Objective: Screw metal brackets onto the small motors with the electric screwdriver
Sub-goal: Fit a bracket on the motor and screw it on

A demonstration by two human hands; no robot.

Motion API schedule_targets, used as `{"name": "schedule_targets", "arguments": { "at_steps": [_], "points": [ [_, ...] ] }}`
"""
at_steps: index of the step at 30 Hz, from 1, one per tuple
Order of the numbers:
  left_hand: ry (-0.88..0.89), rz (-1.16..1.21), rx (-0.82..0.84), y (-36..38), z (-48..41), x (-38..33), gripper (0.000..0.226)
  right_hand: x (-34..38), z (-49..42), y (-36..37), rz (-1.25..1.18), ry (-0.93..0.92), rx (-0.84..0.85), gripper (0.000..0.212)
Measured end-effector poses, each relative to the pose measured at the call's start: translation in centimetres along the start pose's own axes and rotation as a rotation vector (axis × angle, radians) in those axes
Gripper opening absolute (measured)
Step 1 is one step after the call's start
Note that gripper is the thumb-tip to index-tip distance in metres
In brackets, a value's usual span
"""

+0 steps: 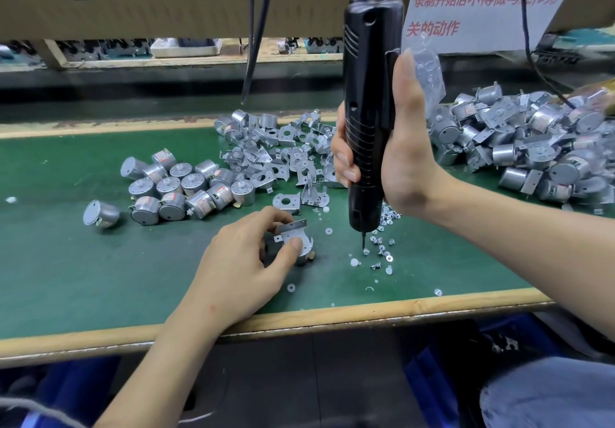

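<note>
The black electric screwdriver [369, 111] stands upright in the right hand [399, 161], its bit pointing down onto one of the small loose screws [382, 244] scattered on the green counter [100, 278]. Just left of it, the left hand [246, 254] holds a silver round motor [304, 259] with a bent metal bracket [293, 234] laid on top, thumb pressing the bracket. Bare motors [186, 188] cluster farther left, one lone motor [100, 213] apart. A heap of loose brackets [283, 155] lies behind, and a pile of bracketed motors [532, 145] sits at far right.
</note>
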State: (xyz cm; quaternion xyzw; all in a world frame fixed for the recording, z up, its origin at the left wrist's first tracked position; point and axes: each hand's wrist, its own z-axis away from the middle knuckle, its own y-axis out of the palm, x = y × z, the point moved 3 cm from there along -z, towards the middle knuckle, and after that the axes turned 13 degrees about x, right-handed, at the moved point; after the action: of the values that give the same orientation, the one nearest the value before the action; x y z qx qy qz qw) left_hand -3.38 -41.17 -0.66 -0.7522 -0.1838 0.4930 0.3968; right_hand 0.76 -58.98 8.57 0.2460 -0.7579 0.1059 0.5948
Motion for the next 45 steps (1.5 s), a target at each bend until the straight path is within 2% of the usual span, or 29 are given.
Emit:
{"name": "schedule_targets", "arguments": {
  "at_steps": [4,27,35,45],
  "points": [
    [0.002,-0.004,-0.004,0.01,0.01,0.03,0.019,0.06,-0.26,0.21,0.024,-0.022,0.014,0.079],
    [-0.013,-0.014,-0.001,-0.11,0.05,-0.11,0.020,-0.25,-0.57,0.12,0.039,-0.050,0.046,0.079],
    [0.002,-0.026,0.022,-0.24,0.25,-0.28,0.044,-0.32,-0.36,0.50,0.021,-0.017,0.018,0.079],
    [-0.007,-0.001,0.023,-0.14,0.13,0.03,0.042,-0.14,-0.08,0.71,0.059,-0.018,0.003,0.080]
  ]
}}
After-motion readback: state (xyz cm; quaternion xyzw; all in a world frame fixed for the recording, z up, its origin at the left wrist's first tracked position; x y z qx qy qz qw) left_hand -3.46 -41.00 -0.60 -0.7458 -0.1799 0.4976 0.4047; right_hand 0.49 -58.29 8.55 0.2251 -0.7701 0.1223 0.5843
